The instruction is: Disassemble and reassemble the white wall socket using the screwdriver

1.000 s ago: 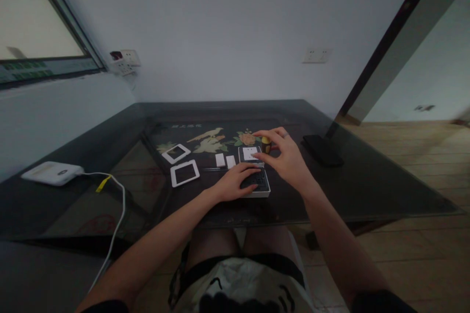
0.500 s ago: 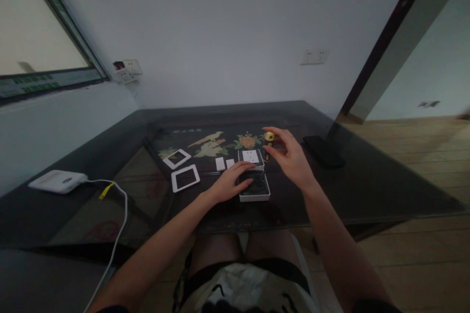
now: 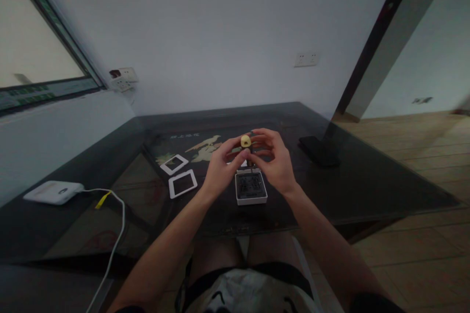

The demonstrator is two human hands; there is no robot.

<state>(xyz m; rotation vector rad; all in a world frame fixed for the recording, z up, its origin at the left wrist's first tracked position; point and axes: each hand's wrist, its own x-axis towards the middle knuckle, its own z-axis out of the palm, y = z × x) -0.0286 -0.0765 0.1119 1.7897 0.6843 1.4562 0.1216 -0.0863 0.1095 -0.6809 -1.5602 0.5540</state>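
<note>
Both hands meet over the middle of the table. A short screwdriver [image 3: 246, 142] with a black body and a yellow-gold cap stands upright between them. My left hand [image 3: 222, 168] pinches it from the left near the cap. My right hand [image 3: 276, 164] holds it from the right, with thumb and fingers curled around the lower part. Just below its tip lies a wall socket unit [image 3: 251, 190] with white sides, its black inner face turned up. Behind the hands, another white socket piece [image 3: 242, 163] is mostly covered.
Two white rectangular frames [image 3: 182, 184] lie left of my hands. At the far left is a white device [image 3: 55, 191] with a white cable [image 3: 123, 215] running off the table's front edge. A black case [image 3: 318, 150] lies on the right. Wall sockets [image 3: 307, 59] are behind.
My left hand has lifted off the nearer socket unit and joined the screwdriver. My right hand has brought the screwdriver left and nearer, over that unit. The view has shifted slightly.
</note>
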